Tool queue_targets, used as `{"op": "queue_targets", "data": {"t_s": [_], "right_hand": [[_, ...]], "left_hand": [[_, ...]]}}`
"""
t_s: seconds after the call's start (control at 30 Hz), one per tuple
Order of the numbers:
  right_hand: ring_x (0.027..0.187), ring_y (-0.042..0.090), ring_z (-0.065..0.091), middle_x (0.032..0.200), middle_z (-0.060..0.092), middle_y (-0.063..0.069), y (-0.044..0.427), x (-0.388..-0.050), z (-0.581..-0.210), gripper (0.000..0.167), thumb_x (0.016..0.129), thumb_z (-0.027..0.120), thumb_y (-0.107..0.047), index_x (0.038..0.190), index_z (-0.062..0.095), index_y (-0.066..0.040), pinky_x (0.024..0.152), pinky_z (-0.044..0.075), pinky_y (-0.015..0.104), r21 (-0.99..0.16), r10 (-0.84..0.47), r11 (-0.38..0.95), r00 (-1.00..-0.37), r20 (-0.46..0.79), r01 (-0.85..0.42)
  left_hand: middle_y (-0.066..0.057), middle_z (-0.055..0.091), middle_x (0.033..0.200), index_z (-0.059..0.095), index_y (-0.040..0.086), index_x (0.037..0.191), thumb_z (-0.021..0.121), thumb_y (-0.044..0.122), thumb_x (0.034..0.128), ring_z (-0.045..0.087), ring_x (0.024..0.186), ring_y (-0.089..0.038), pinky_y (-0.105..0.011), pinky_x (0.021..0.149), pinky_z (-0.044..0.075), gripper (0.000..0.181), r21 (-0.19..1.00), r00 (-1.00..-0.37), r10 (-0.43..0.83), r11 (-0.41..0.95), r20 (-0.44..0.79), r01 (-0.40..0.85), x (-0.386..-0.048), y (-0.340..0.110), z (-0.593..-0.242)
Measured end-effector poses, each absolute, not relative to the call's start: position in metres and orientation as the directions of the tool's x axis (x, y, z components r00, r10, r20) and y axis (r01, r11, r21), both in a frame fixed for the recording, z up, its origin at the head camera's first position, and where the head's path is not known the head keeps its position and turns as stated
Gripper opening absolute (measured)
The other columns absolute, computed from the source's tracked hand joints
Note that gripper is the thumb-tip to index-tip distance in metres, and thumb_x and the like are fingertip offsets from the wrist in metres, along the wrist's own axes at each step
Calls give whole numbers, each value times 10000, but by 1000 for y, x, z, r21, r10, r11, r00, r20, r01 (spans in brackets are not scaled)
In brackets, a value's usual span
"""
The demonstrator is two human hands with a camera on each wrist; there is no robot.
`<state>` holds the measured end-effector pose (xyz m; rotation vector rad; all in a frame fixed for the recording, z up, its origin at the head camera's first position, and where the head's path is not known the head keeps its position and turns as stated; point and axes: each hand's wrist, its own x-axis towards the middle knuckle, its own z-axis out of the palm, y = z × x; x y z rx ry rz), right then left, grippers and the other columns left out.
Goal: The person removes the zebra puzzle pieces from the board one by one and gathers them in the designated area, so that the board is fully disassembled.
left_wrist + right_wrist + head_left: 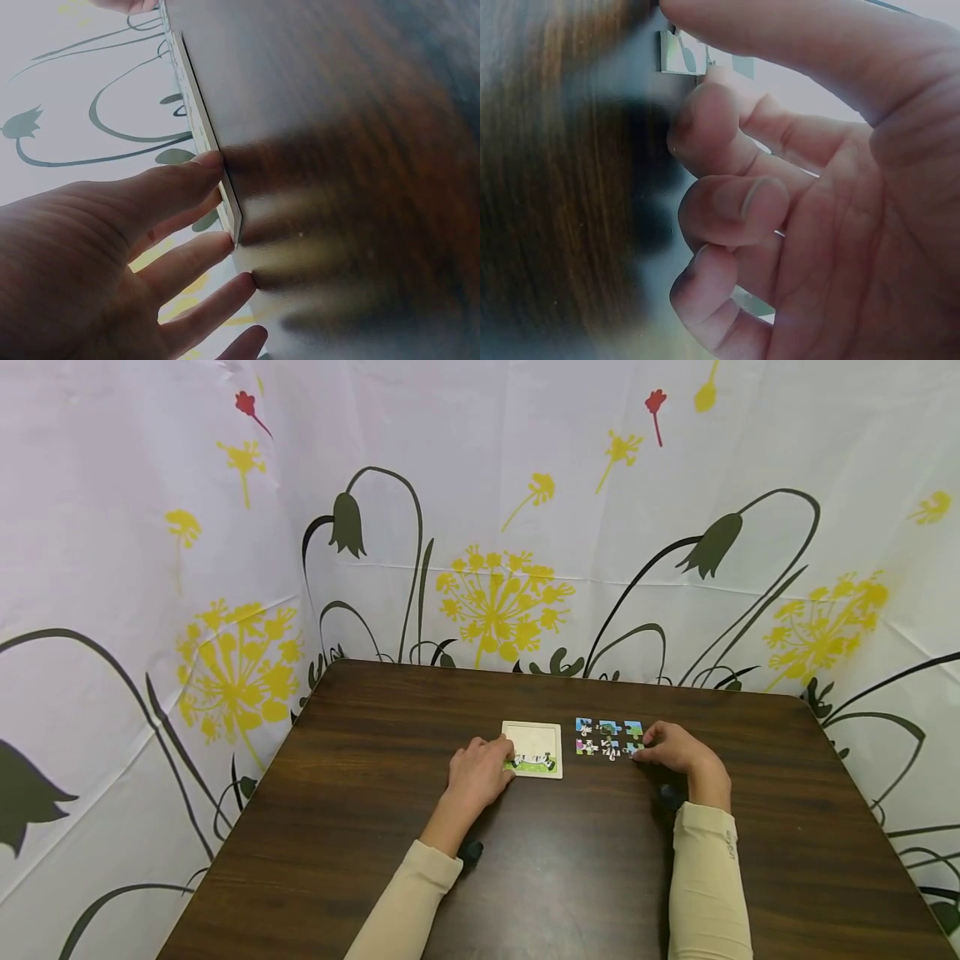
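We see a small pale tray [531, 741] on the brown counter [570, 893], at twelve o'clock from the person. Black and white stripes and green grass show along its six o'clock side. At three o'clock from the tray, just beside it, we find six puzzle pieces [608, 728] in two rows of three, with blue, green, pink and stripy bits. The left hand [478, 772] is at the tray's eight o'clock corner. Its fingers are loose and spread, and its thumb and fingertips touch the edge. The right hand [678, 752] is at three o'clock from the pieces. Its thumb and pointing finger are at the four o'clock piece [632, 748], but we cannot tell if they pinch it. Its other fingers curl in. We see pale sleeves [416, 889] on both arms. Past the counter, at twelve o'clock, hangs a white cloth [450, 410] with flowers.
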<state>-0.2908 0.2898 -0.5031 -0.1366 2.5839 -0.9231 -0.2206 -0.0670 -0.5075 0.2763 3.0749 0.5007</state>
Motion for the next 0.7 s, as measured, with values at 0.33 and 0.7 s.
{"op": "queue_targets", "data": {"t_s": [0.33, 0.7], "right_hand": [[830, 238, 597, 914, 639, 126, 293, -294, -504, 317, 987, 765, -165, 1115, 569, 49, 709, 465, 340, -659, -220, 751, -930, -293, 30], [812, 234, 573, 926, 635, 147, 280, -296, -499, 194, 1054, 657, -147, 1061, 589, 35, 700, 460, 348, -674, -256, 734, -954, -158, -85]], "left_hand": [[-59, 631, 1557, 765, 190, 1138, 840, 255, 955, 654, 1220, -326, -547, 950, 539, 209, 310, -984, 180, 934, 15, 176, -222, -66, -508], [-22, 783, 1307, 735, 191, 1158, 849, 265, 948, 666, 1200, -318, -548, 954, 548, 251, 301, -982, 188, 935, 26, 187, -222, -67, -509]]}}
